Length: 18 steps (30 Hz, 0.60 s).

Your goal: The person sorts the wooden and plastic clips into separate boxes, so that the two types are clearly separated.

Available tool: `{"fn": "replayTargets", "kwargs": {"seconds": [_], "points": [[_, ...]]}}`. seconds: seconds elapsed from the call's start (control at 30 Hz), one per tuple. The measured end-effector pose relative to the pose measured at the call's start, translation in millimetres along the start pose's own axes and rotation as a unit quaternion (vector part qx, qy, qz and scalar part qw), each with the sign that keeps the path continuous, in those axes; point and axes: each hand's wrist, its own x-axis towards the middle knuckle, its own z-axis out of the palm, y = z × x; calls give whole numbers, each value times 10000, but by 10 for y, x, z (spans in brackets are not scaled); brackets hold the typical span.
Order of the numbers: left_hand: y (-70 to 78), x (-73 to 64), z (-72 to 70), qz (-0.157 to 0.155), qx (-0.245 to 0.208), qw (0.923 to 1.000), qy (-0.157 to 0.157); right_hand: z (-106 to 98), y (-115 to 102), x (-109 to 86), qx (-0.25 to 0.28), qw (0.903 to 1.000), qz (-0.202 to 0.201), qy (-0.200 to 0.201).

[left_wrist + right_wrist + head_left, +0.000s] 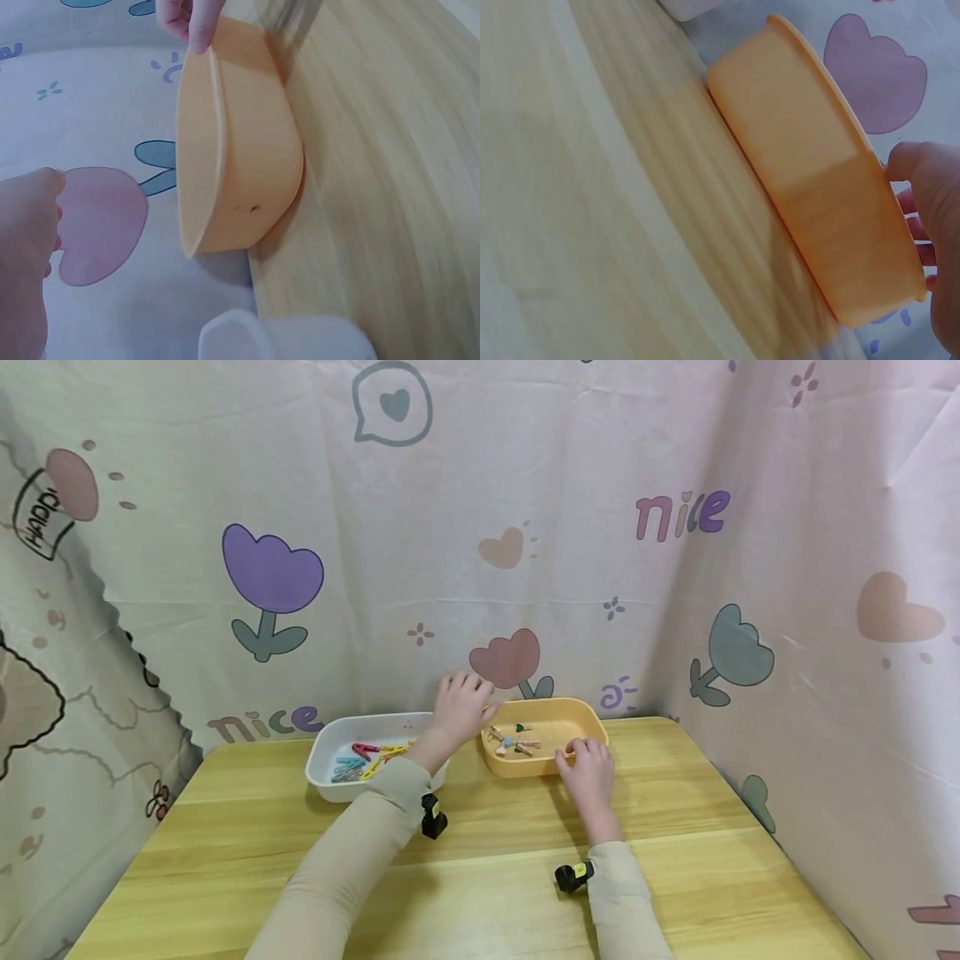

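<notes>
My right hand (588,772) is at the front right rim of a yellow plastic bin (530,768), its thumb and curled fingers gripping the edge; the fingertips are partly hidden behind the rim in the right wrist view. Inside the bin lie several small wooden clips (517,745) with coloured decorations. My left hand (460,706) is raised between the two bins, near the yellow one's left end, its fingers loosely extended with nothing visible in them. Under the left forearm stands a white bin (330,783) holding several coloured clothespins (366,748), partly covered by the arm.
Both bins stand at the back of a wooden table (487,893), close to a patterned curtain (420,568) that rises behind and on both sides. A black wrist camera (432,817) sits at the left wrist and another black camera (573,877) at the right.
</notes>
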Motion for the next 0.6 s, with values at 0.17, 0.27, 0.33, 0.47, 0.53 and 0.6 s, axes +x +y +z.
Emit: {"fn": "replayTargets", "kwargs": {"seconds": [0.17, 0.27, 0.33, 0.47, 0.53, 0.6], "points": [[-110, -65, -93, -85, -14, 9999, -86, -22, -29, 8, 79, 9999, -59, -30], [-199, -123, -137, -151, 29, 9999, -39, -39, -62, 25, 158, 9997, -153, 56], [-258, -166, -165, -212, -4, 9998, 48, -61, -79, 42, 212, 9994, -213, 159], [-391, -271, -199, -365, -85, 9992, 129, -120, -105, 80, 303, 9988, -263, 287], [-459, -329, -216, -485, -144, 9987, 57, -155, -112, 94, 295, 9986, -302, 304], [-527, -393, -229, -621, -159, 9979, -51, -195, -118, 109, 260, 9985, -388, 293]]}}
